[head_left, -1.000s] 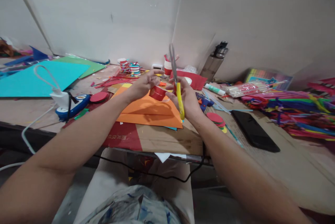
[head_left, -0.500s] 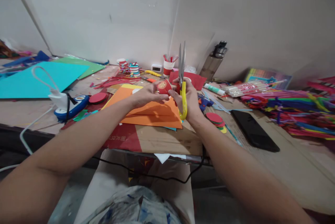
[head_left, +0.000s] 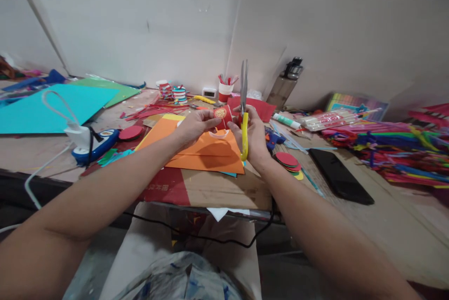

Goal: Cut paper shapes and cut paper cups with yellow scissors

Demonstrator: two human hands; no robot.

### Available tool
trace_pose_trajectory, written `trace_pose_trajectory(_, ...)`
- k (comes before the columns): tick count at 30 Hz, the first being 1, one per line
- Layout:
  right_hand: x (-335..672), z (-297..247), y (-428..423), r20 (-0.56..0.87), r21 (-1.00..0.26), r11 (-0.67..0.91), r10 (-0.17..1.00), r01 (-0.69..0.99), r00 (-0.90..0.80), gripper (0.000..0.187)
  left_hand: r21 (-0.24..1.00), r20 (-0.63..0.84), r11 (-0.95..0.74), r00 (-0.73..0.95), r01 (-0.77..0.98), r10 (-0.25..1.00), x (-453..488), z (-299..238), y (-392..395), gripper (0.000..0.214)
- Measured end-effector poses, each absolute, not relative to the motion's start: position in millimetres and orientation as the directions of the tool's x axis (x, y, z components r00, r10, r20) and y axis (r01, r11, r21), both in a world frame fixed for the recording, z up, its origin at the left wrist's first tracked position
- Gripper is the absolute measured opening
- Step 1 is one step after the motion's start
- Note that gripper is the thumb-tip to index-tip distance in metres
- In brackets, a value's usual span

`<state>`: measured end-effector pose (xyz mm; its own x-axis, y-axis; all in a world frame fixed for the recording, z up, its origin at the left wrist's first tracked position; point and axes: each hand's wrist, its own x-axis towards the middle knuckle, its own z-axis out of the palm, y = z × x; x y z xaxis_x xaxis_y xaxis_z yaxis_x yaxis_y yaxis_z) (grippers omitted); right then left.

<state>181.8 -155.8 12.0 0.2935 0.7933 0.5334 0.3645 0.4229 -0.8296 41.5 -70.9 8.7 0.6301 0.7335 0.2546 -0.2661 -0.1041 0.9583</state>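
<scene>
My left hand (head_left: pixel 195 127) pinches a small red paper piece (head_left: pixel 222 115) with a gold round mark, held above the orange paper sheets (head_left: pixel 205 150) on the desk. My right hand (head_left: pixel 251 137) grips yellow-handled scissors (head_left: pixel 243 108), blades pointing up and nearly closed, and its fingertips also touch the red piece. Both hands meet over the middle of the desk.
A black phone (head_left: pixel 339 176) lies right of my right arm, with red paper circles (head_left: pixel 289 160) and a blue glue gun (head_left: pixel 272 137) between. Coloured paper strips (head_left: pixel 393 146) pile at the right. A cyan sheet (head_left: pixel 49 106), white plug with cable (head_left: pixel 77 132) and blue tape dispenser (head_left: pixel 96 146) sit left. A red cup (head_left: pixel 224 89) and bottle (head_left: pixel 285 82) stand at the back.
The red piece was turned so its gold mark faces me. The scissors swung from leaning left to upright, and both hands rose slightly towards the back of the desk.
</scene>
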Motion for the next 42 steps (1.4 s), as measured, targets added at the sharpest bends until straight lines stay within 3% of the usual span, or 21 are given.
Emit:
trace_pose_trajectory(6, 189, 8, -150, 0.568, -0.800, 0.428, 0.768, 0.421, 0.296, 0.037, 0.928, 0.259, 0.006, 0.656, -0.372, 0.709, 45, 8, -72, 0.034)
trace_pose_trajectory(11, 192, 17, -157, 0.529, -0.771, 0.329, 0.808, 0.545, 0.261, 0.039, 0.911, 0.254, -0.037, 0.490, -0.410, 0.834, 38, 10, -59, 0.028)
trace_pose_trajectory(13, 191, 21, -162, 0.453, -0.765, 0.273, 0.871, 0.583, 0.187, 0.039, 0.903, 0.239, -0.045, 0.413, -0.427, 0.879, 34, 12, -50, 0.026)
trace_pose_trajectory(16, 187, 26, -171, 0.230, -0.801, 0.143, 0.970, 0.582, 0.079, 0.046, 0.896, 0.225, -0.055, 0.345, -0.440, 0.911, 28, 14, -43, 0.023)
trace_pose_trajectory(19, 184, 30, -177, 0.057, -0.840, 0.038, 0.998, 0.541, 0.018, 0.054, 0.891, 0.244, -0.083, 0.317, -0.446, 0.917, 26, 16, -42, 0.021)
trace_pose_trajectory(26, 186, 33, -177, -0.060, -0.829, -0.061, 0.998, 0.556, 0.020, 0.059, 0.889, 0.253, -0.091, 0.315, -0.449, 0.915, 23, 16, -42, 0.023)
trace_pose_trajectory(36, 186, 23, -174, 0.079, -0.792, 0.043, 0.996, 0.609, 0.032, 0.050, 0.921, 0.256, -0.073, 0.450, -0.383, 0.856, 29, 14, -53, 0.032)
trace_pose_trajectory(42, 182, 20, -171, 0.203, -0.733, 0.099, 0.976, 0.673, 0.077, 0.045, 0.890, 0.236, -0.055, 0.354, -0.453, 0.905, 39, 13, -62, 0.031)
